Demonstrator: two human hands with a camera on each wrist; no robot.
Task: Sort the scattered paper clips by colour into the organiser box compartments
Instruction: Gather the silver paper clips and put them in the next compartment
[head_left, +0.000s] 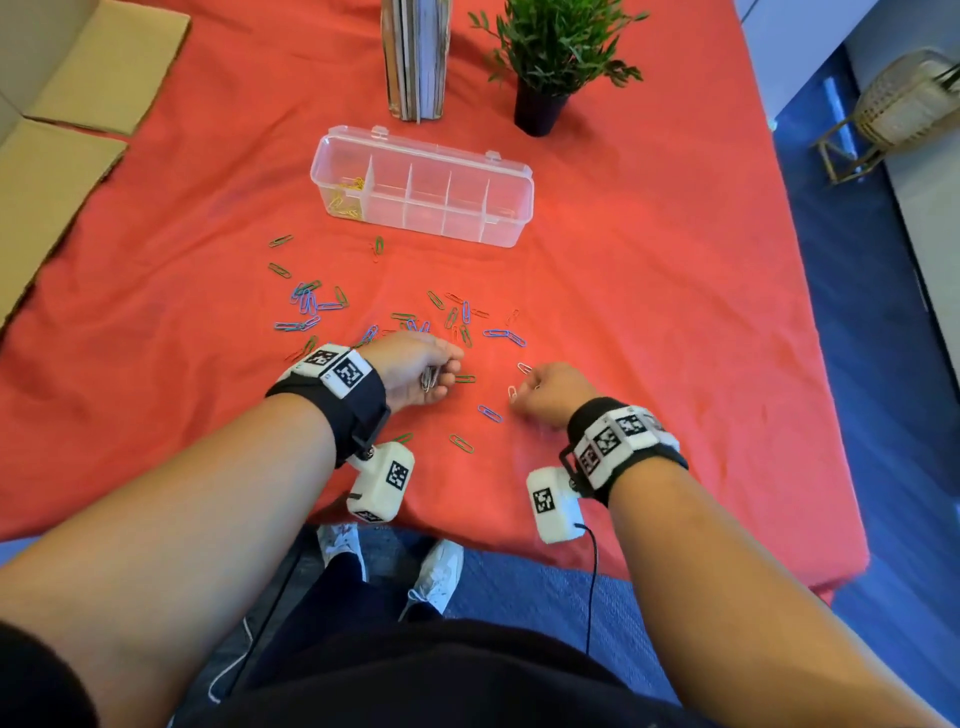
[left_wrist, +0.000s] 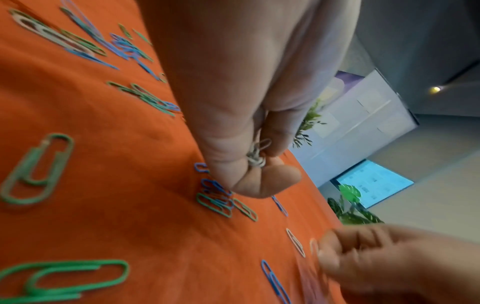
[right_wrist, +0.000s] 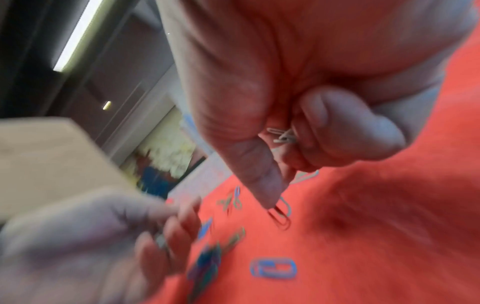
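Green, blue, red and white paper clips (head_left: 462, 325) lie scattered on the red cloth in front of a clear organiser box (head_left: 422, 185); its leftmost compartment holds yellow clips (head_left: 347, 200). My left hand (head_left: 423, 366) curls around a bunch of white clips (head_left: 429, 378) (left_wrist: 257, 158). My right hand (head_left: 540, 389) also holds white clips (right_wrist: 283, 135) in its curled fingers, and its fingertips (right_wrist: 267, 197) touch the cloth beside loose white clips (head_left: 512, 392) (head_left: 524, 368).
Upright books (head_left: 415, 57) and a potted plant (head_left: 550, 57) stand behind the box. Cardboard flaps (head_left: 78, 104) lie at the far left. The table's near edge (head_left: 467, 540) is just under my wrists, its right edge (head_left: 810, 312) past my right hand.
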